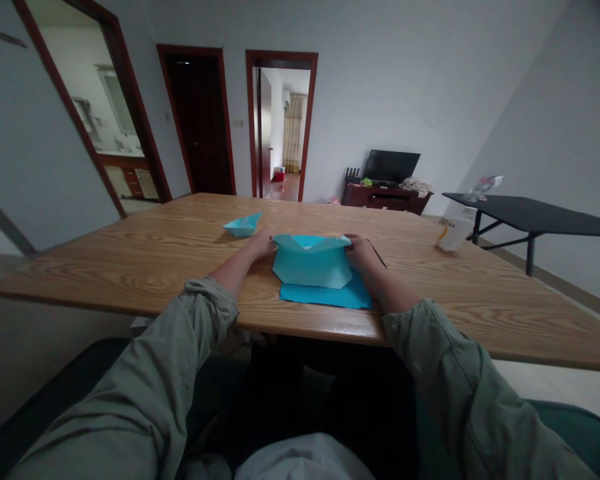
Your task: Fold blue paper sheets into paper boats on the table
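A light-blue sheet of folding paper (312, 268) with cut-off or folded lower corners stands between my hands, its top edge bent over. My left hand (263, 245) pinches its upper left corner. At the upper right corner, my right hand (359, 253) has its fingers closed on the same sheet. Beneath it, darker blue paper (325, 296) lies flat on the wooden table (180, 267). Beyond my left hand sits a folded paper boat (243, 225) in light blue. My fingertips are partly hidden behind the paper.
A whitish, translucent cup or container (453, 230) stands on the table's right side. Past that edge is a black folding table (545, 212) with a clear plastic bottle (483, 188) on it. The wooden table's near edge runs just in front of my lap.
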`<state>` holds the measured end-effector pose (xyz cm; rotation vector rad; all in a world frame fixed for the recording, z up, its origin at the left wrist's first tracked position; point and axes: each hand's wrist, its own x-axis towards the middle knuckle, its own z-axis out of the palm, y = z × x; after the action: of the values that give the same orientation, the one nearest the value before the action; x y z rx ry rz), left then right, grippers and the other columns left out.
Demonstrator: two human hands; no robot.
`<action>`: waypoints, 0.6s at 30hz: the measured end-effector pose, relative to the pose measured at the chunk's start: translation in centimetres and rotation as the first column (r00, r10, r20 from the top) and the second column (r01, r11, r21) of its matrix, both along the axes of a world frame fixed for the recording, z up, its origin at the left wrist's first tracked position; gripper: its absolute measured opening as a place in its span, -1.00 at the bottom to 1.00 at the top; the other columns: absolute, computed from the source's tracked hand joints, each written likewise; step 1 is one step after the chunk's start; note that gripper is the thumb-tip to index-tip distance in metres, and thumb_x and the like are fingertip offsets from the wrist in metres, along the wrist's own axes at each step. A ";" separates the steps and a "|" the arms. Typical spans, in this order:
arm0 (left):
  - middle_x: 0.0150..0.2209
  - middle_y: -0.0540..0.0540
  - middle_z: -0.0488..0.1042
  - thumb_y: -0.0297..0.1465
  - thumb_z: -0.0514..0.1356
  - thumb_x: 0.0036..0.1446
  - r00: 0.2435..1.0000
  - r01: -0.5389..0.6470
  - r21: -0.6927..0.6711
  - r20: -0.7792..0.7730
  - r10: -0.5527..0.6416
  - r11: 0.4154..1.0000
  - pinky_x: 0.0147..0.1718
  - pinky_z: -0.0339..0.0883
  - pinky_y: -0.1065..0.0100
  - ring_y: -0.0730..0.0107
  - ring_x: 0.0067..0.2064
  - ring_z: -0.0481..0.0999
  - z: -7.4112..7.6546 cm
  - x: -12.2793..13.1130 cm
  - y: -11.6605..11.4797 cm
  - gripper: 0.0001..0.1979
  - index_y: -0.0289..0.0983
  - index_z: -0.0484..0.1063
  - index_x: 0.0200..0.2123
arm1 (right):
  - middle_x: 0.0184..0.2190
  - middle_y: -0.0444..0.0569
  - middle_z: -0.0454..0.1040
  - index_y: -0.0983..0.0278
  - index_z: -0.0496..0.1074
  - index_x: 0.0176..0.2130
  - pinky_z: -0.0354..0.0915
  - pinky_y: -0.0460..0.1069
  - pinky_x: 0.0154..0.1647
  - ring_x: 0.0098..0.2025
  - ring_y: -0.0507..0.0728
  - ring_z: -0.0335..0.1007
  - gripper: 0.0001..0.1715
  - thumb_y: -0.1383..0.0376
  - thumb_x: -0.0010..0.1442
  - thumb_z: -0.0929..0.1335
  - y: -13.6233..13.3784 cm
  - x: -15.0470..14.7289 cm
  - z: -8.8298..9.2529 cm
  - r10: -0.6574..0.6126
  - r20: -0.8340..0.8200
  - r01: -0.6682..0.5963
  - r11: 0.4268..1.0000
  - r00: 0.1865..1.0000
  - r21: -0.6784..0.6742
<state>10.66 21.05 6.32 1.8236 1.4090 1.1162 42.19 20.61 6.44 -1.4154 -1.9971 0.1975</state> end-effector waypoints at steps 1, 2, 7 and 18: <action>-0.43 -0.11 0.54 -0.43 0.19 -0.08 0.999 0.033 0.011 -0.019 -0.033 0.999 -0.15 0.39 0.25 0.18 -0.16 0.50 0.2 -0.1 -0.1 -0.92 -0.27 0.49 -0.54 | 0.12 0.05 0.40 0.30 0.58 -0.14 0.21 0.01 0.14 0.09 0.19 0.36 -0.61 0.45 0.14 0.24 -0.1 0.1 0.1 -0.005 0.064 0.003 1.000 0.998 0.024; -0.36 -0.13 0.56 -0.43 0.17 -0.06 0.997 0.070 0.019 -0.021 -0.069 0.997 -0.11 0.38 0.25 0.18 -0.11 0.49 0.4 -0.2 -0.3 -0.89 -0.26 0.51 -0.51 | 0.16 0.05 0.35 0.29 0.57 -0.10 0.17 0.01 0.18 0.12 0.18 0.34 -0.60 0.44 0.17 0.24 -0.2 0.2 0.1 -0.019 0.111 0.016 0.999 0.994 0.029; -0.05 -0.19 0.55 -0.30 0.01 0.16 0.967 0.243 -0.007 -0.075 -0.242 0.970 0.04 0.28 0.22 0.18 0.04 0.45 1.5 0.6 -2.1 -0.66 -0.26 0.57 -0.39 | 0.19 0.06 0.33 0.27 0.45 0.10 0.14 -0.01 0.22 0.20 0.19 0.27 -0.48 0.47 0.17 0.26 0.0 0.1 0.1 -0.006 0.258 0.007 1.000 0.966 -0.003; 0.28 -0.15 0.24 -0.07 0.37 -0.19 0.861 0.214 -0.122 -0.445 -0.246 0.969 0.26 -0.06 0.17 0.02 0.30 0.19 0.5 3.6 -3.6 -0.39 -0.09 0.48 0.00 | 0.11 0.08 0.42 0.29 0.38 0.16 0.15 0.04 0.22 0.15 0.20 0.33 -0.50 0.26 0.28 0.22 -2.1 -2.6 1.5 0.015 0.173 -0.024 0.998 0.985 0.049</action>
<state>14.30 17.45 6.82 2.2314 1.4018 0.5247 39.61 18.51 7.98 -1.4227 -2.1413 0.0322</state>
